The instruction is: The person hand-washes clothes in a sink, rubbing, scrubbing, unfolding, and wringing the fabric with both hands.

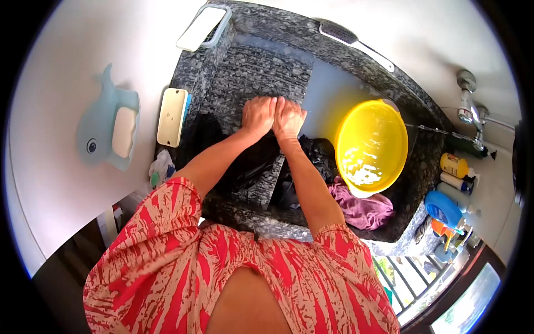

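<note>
"Black cloth [255, 167], bunched on the ribbed stone slab [264, 72], spread under and between the forearms. Where are the fingers?"

"Just past it, away from the body. Left hand [258, 116] and right hand [289, 118] side by side, touching. Fingers curled under, tips hidden."

"Gripping cloth?"

"Can't tell; only knuckles and hand backs show. Hands sit low over the slab, near its right edge."

"Edges, room?"

"Ahead, ribbed stone runs from knuckles to the slab's far edge. Right of it, a strip of cloudy water [328, 80], then the yellow basin [346, 131] with water in it, well apart from the right hand."

"Near the basin?"

"Purple cloth [364, 210] just beside it, body side. Thin stream reaches it from the tap [470, 114]. White-handled brush [364, 47] on the sink's far rim [278, 21]."
</note>
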Demonstrator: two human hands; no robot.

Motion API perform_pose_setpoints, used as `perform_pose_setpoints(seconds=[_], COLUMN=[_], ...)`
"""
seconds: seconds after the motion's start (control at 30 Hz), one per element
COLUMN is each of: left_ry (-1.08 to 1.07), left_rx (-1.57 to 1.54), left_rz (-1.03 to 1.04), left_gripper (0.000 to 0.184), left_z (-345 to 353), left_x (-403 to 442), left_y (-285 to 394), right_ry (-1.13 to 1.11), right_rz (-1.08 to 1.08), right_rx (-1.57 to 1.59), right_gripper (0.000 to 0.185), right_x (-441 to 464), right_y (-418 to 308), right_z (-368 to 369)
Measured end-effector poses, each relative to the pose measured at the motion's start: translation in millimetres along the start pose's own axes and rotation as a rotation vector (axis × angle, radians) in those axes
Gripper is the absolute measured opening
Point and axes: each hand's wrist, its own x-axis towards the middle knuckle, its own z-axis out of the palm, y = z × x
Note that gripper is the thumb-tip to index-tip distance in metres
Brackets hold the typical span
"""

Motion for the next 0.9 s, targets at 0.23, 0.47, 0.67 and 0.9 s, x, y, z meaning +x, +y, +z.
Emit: perform_pose_setpoints(seconds=[0.23,0.47,0.67,0.9], left_ry=[-0.097,-0.013,-0.41,-0.624], left_rx=[-0.859,-1.861,-1.858,-0.5], left_rz=[-0.853,-0.506,-0.136,-0.236], left_gripper=[0.038,0.031,0.039,0.024], left_z=[-27.0,-197.2,-233.2,-118.5], left_x=[14.2,73.6,28.3,-102.3], left_y=[9.6,85.0,105.0,9.8], right_ry=[0.197,-0.708,-0.375,-0.161], right_rz=[0.413,0.726,0.474,0.003], right_rx=[0.648,0.904,1.386,0.352], right_gripper=[0.027,0.078,0.075,0.062], right_x=[-19.7,-61.6,36.1,33.5], right_y=[12.8,-22.7,-28.4,2.3], right_z=[-50.0,-105.8,-75.5,-42.5])
